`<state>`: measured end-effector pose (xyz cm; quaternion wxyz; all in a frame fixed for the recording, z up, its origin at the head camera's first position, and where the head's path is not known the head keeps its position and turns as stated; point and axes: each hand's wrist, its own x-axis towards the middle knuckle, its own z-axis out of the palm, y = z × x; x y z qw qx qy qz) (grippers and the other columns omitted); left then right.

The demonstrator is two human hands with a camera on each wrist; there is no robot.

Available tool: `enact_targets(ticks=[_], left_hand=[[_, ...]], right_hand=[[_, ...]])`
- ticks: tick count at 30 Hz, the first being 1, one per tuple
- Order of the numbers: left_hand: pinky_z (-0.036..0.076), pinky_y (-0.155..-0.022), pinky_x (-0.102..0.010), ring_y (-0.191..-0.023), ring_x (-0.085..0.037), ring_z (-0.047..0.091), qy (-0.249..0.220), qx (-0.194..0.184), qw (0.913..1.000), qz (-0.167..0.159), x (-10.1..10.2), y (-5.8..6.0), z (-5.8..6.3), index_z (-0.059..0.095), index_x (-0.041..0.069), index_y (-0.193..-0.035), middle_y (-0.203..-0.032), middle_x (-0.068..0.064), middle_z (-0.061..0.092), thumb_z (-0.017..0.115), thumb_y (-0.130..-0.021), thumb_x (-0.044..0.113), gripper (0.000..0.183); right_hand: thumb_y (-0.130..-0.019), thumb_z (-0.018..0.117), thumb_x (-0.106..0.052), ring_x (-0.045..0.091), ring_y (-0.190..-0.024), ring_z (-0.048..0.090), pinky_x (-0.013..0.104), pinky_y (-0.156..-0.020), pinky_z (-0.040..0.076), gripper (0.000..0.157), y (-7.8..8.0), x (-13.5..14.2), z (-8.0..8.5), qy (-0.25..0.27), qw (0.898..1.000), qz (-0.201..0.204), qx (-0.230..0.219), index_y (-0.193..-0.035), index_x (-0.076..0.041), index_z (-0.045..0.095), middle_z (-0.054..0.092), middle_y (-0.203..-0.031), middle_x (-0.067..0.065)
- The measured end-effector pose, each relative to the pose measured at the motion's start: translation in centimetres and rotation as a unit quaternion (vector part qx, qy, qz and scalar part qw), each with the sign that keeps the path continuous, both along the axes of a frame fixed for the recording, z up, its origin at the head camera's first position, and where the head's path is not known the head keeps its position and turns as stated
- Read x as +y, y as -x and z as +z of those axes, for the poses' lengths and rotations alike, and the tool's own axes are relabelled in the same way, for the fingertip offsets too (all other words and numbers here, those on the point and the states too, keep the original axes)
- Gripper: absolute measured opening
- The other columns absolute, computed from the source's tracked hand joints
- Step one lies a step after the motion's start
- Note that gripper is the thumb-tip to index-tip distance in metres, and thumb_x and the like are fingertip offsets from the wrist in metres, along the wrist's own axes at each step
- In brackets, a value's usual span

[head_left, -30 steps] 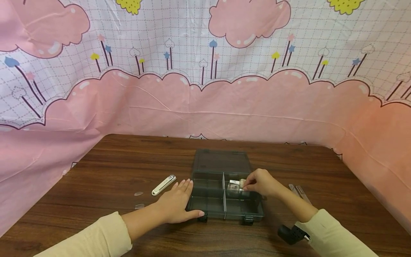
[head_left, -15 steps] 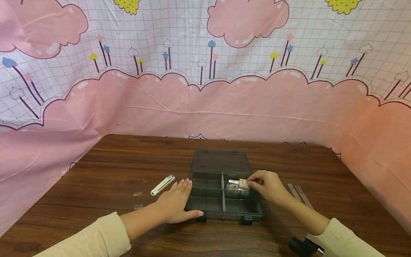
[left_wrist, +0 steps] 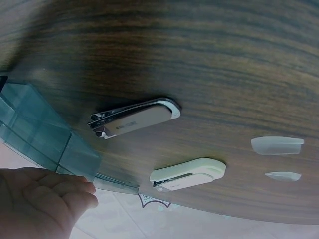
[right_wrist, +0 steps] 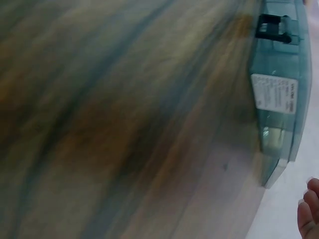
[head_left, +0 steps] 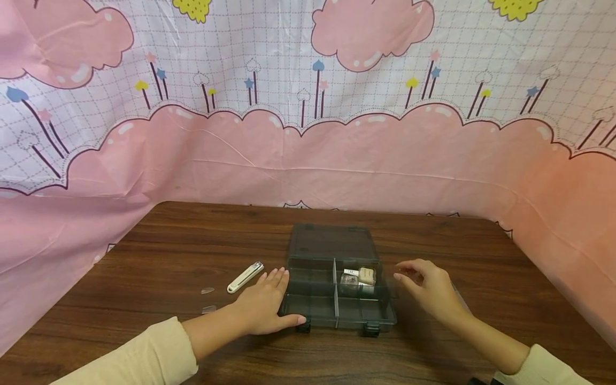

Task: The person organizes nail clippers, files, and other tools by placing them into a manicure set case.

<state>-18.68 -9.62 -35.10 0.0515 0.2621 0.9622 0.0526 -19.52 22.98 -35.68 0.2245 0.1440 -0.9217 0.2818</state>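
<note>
A dark translucent divided box [head_left: 353, 322] stands with its lid [head_left: 332, 240] folded back. My left hand [head_left: 260, 305] lies flat along its left side, fingers straight and thumb at the front corner. In the back right compartment sit a cream nail polish bottle [head_left: 367, 275] and a clear glittery bottle [head_left: 349, 282]. My right hand [head_left: 430, 289] is just right of the box, thumb and fingertips apart, holding nothing. A white nail clipper [head_left: 245, 277] lies left of my left hand. The left wrist view also shows a dark silver nail clipper [left_wrist: 137, 118], hidden in the head view.
Two clear nail tips lie at left, one broad [head_left: 209, 309] and one slim [head_left: 207, 290]. Behind my right hand a thin clear strip [head_left: 462, 298] shows partly. A white label [right_wrist: 275, 93] is on the box's side. Patterned cloth hangs behind the wooden table [head_left: 216, 224].
My right hand has let go of the cream bottle, which now rests in the back right compartment, and has moved right, out of the box. My left hand has stayed in place.
</note>
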Motion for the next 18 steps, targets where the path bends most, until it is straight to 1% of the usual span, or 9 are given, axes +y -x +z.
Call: enact_targets(ticks=[1,3,6,10,13,16,18], left_hand=[[0.023,-0.112,-0.042,-0.136,-0.032,0.024,0.001,0.001,1.0,-0.001,0.0,0.0,0.0,0.027,-0.005,-0.139,-0.145,-0.022,0.026,0.044,-0.081,0.066,0.093],[0.023,-0.112,-0.042,-0.136,-0.032,0.024,0.003,0.002,1.0,-0.002,0.0,0.1,-0.1,0.026,-0.005,-0.139,-0.145,-0.022,0.025,0.043,-0.081,0.067,0.094],[0.023,-0.112,-0.043,-0.137,-0.031,0.024,0.005,0.003,1.0,-0.002,0.1,0.2,-0.2,0.026,-0.005,-0.139,-0.146,-0.022,0.025,0.042,-0.081,0.067,0.094],[0.023,-0.112,-0.043,-0.136,-0.032,0.024,0.006,0.004,1.0,-0.004,0.2,0.2,-0.2,0.026,-0.005,-0.139,-0.145,-0.022,0.025,0.042,-0.081,0.068,0.094],[0.023,-0.112,-0.043,-0.136,-0.032,0.025,0.009,0.005,0.9999,-0.003,0.1,0.1,-0.2,0.026,-0.005,-0.139,-0.145,-0.022,0.025,0.042,-0.081,0.067,0.094],[0.024,-0.111,-0.042,-0.136,-0.032,0.025,0.012,0.005,0.9999,-0.001,0.1,0.1,-0.1,0.026,-0.005,-0.139,-0.145,-0.022,0.026,0.042,-0.081,0.067,0.094],[0.024,-0.111,-0.042,-0.136,-0.032,0.025,0.013,0.005,0.9999,0.0,0.1,0.0,0.0,0.026,-0.005,-0.139,-0.145,-0.022,0.026,0.042,-0.081,0.067,0.094]], right_hand=[[-0.079,0.069,-0.012,0.024,-0.082,0.061,0.037,-0.068,0.053,0.019,-0.1,0.3,-0.1,0.004,1.0,-0.003,0.0,-0.095,-0.002,0.066,0.067,-0.09,0.009],[-0.079,0.068,-0.013,0.025,-0.083,0.061,0.039,-0.069,0.052,0.021,-0.4,0.8,-0.2,0.007,1.0,-0.01,0.0,-0.097,-0.001,0.066,0.067,-0.092,0.01],[-0.078,0.07,-0.013,0.023,-0.079,0.061,0.032,-0.065,0.053,0.023,-0.7,1.6,-0.5,0.004,1.0,-0.021,0.01,-0.097,-0.001,0.065,0.067,-0.09,0.009],[-0.073,0.073,-0.013,0.016,-0.071,0.06,0.025,-0.059,0.051,0.026,-1.2,2.6,-1.0,-0.002,0.999,-0.033,0.022,-0.095,0.0,0.066,0.067,-0.086,0.008],[-0.07,0.076,-0.012,0.009,-0.067,0.057,0.023,-0.056,0.05,0.028,-1.6,3.3,-1.5,-0.007,0.999,-0.039,0.03,-0.093,0.0,0.066,0.066,-0.083,0.008],[-0.068,0.077,-0.012,0.007,-0.065,0.056,0.021,-0.054,0.048,0.03,-1.9,4.0,-2.0,-0.013,0.998,-0.049,0.032,-0.092,0.001,0.066,0.067,-0.083,0.01],[-0.068,0.077,-0.013,0.009,-0.064,0.057,0.02,-0.053,0.048,0.031,-2.0,4.5,-2.3,-0.016,0.998,-0.057,0.029,-0.093,0.001,0.066,0.067,-0.084,0.011]])
